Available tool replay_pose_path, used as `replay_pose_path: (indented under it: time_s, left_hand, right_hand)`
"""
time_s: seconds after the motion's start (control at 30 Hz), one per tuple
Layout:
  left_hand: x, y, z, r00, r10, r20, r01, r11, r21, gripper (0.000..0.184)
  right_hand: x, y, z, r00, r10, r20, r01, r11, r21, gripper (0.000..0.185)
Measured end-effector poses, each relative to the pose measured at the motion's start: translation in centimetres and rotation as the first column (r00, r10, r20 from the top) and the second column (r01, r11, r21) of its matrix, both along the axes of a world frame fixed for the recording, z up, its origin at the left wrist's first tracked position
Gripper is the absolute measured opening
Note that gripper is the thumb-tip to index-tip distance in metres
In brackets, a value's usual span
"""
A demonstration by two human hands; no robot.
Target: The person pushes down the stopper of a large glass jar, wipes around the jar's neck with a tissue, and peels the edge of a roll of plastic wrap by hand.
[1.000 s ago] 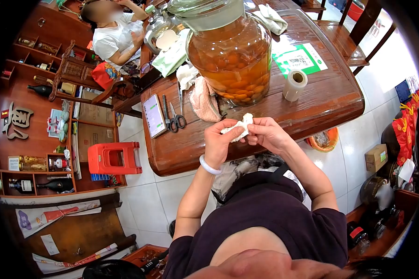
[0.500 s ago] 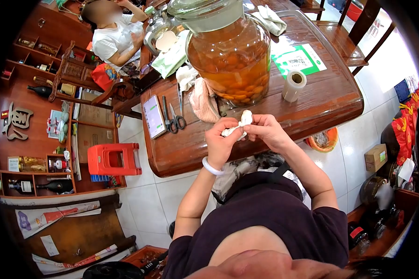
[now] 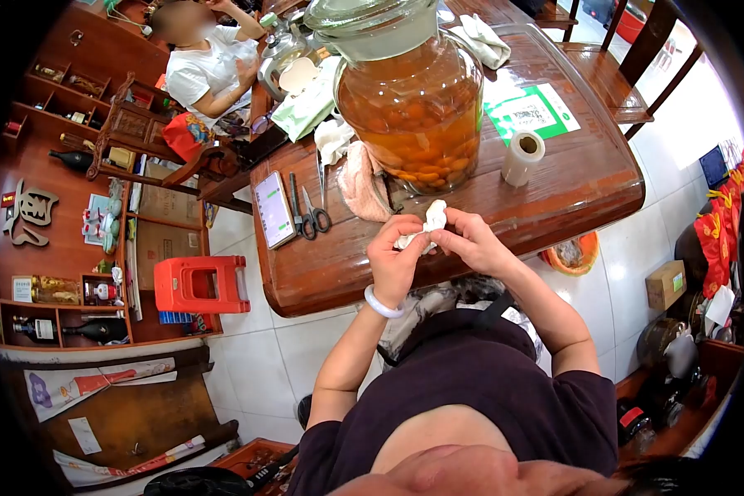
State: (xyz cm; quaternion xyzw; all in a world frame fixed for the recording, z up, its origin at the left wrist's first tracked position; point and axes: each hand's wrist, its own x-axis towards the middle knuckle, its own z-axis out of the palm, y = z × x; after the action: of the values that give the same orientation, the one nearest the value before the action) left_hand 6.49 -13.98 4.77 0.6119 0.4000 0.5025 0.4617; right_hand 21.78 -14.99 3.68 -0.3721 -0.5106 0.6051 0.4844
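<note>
White crumpled material is pinched between the fingers of the left hand and right hand, at the near edge of the tabletop. Ahead of the fingers, a pink cloth and glass jar limit room; rightward, the surface extends to a rounded corner.

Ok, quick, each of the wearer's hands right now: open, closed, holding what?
Left hand: closed, holding the white wad.
Right hand: closed, fingers on the same white wad.

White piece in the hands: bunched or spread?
Bunched: the white piece shows as a crumpled lump held by the left hand and right hand, no flat sheet visible.
</note>
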Motion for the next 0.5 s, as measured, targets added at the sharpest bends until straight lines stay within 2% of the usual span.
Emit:
replay_pose_path:
  time_s: [0.03, 0.1, 0.13, 0.2, 0.23, 0.3, 0.43, 0.5]
  left_hand:
    - [-0.25, 0.28, -0.25, 1.000, 0.001, 0.002, -0.001, 1.000, 0.003, 0.007]
    - [-0.72, 0.83, -0.74, 0.991, -0.048, -0.127, 0.067, 0.986, 0.152, 0.005]
    - [-0.73, 0.68, -0.81, 0.991, -0.042, -0.126, 0.062, 0.986, 0.155, 0.005]
    - [-0.52, 0.37, -0.20, 0.974, -0.110, 0.196, 0.152, 0.966, -0.211, 0.004]
    - [-0.65, 0.45, -0.22, 0.975, -0.108, 0.195, 0.149, 0.967, -0.209, 0.004]
    - [-0.89, 0.65, -0.38, 0.920, -0.104, 0.378, 0.236, 0.916, -0.324, 0.005]
    - [-0.90, 0.72, 0.05, 0.890, -0.086, 0.449, 0.278, 0.881, -0.383, 0.007]
    - [-0.93, 0.81, -0.24, 0.812, -0.096, 0.575, 0.379, 0.836, -0.396, 0.008]
  right_hand:
    - [0.03, 0.04, -0.02, 1.000, 0.001, 0.002, -0.001, 1.000, 0.003, 0.016]
    - [0.18, 0.07, -0.31, 0.995, 0.080, -0.061, -0.082, 0.996, -0.028, 0.016]
    - [0.19, 0.00, -0.30, 0.995, 0.086, -0.059, -0.087, 0.996, -0.025, 0.016]
    - [0.14, -0.05, -0.22, 0.982, 0.093, -0.163, -0.112, 0.988, -0.109, 0.016]
    - [0.20, -0.06, -0.02, 0.982, 0.096, -0.164, -0.115, 0.988, -0.106, 0.016]
    - [0.41, -0.17, 0.51, 0.923, 0.081, -0.376, -0.171, 0.962, -0.212, 0.017]
    - [0.24, -0.18, 0.30, 0.890, 0.038, -0.455, -0.148, 0.966, -0.210, 0.018]
    - [0.37, -0.12, 0.28, 0.888, 0.006, -0.460, -0.133, 0.961, -0.244, 0.017]
